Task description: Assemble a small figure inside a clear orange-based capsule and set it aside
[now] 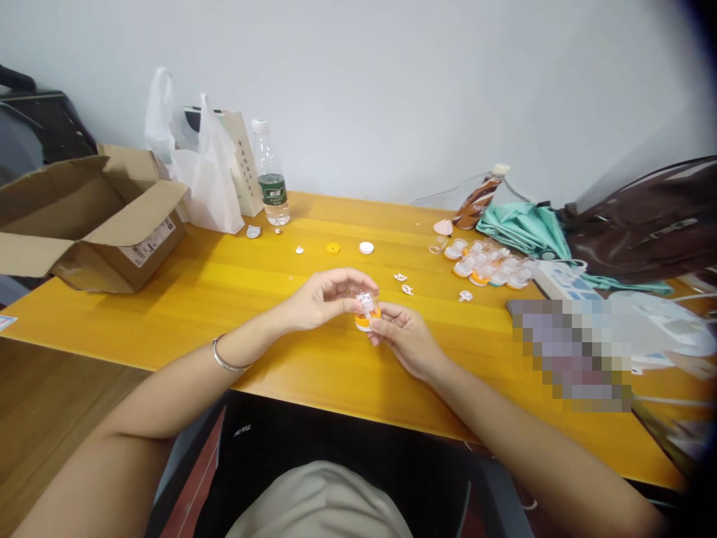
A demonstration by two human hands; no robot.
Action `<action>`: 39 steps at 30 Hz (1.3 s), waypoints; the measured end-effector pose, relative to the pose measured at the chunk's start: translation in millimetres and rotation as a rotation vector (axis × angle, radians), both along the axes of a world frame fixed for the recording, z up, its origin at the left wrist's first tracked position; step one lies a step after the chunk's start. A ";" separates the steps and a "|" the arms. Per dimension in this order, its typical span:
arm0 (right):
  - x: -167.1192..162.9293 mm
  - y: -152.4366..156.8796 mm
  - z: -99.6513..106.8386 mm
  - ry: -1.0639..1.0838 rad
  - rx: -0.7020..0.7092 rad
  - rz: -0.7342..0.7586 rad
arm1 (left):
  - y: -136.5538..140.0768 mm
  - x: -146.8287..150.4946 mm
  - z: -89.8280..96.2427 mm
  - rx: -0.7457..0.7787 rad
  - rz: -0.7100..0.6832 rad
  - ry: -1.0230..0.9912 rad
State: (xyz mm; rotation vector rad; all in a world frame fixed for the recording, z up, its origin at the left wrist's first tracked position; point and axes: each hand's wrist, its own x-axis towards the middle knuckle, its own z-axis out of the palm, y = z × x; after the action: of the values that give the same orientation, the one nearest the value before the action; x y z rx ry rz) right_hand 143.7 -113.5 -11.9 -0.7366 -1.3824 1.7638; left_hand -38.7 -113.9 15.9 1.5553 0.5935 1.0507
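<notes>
Orange-based clear piece (367, 311) above counter (235, 291), mid-front | left hand (325, 297) pinching top | right hand (404, 338) gripping underside | hands together | possibly small cap assembly | similar pieces (487, 267) well right | water bottle (271, 178) behind

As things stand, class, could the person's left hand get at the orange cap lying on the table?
Probably yes: the table between the left hand and orange cap is bare, though that hand now grips a small orange-and-clear piece.
</notes>
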 end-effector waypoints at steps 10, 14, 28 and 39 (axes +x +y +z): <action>-1.3 -2.1 0.6 0.048 -0.101 0.032 | 1.1 -9.2 8.1 0.020 -0.146 0.082; -0.4 0.6 -1.9 -0.001 -0.027 -0.031 | 1.5 -5.9 6.4 0.103 -0.005 0.106; -0.7 0.5 -6.0 0.018 -0.023 -0.024 | 1.1 -12.8 8.8 0.028 -0.160 -0.013; 0.2 0.1 -1.3 -0.127 0.168 -0.108 | -4.8 -8.3 15.8 0.413 0.140 0.333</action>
State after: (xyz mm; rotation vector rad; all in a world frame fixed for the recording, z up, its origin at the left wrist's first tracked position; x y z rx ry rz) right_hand 143.9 -113.4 -13.2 -0.8272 -1.5252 1.5186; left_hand -47.0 -118.7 31.7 2.1010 0.7540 1.0719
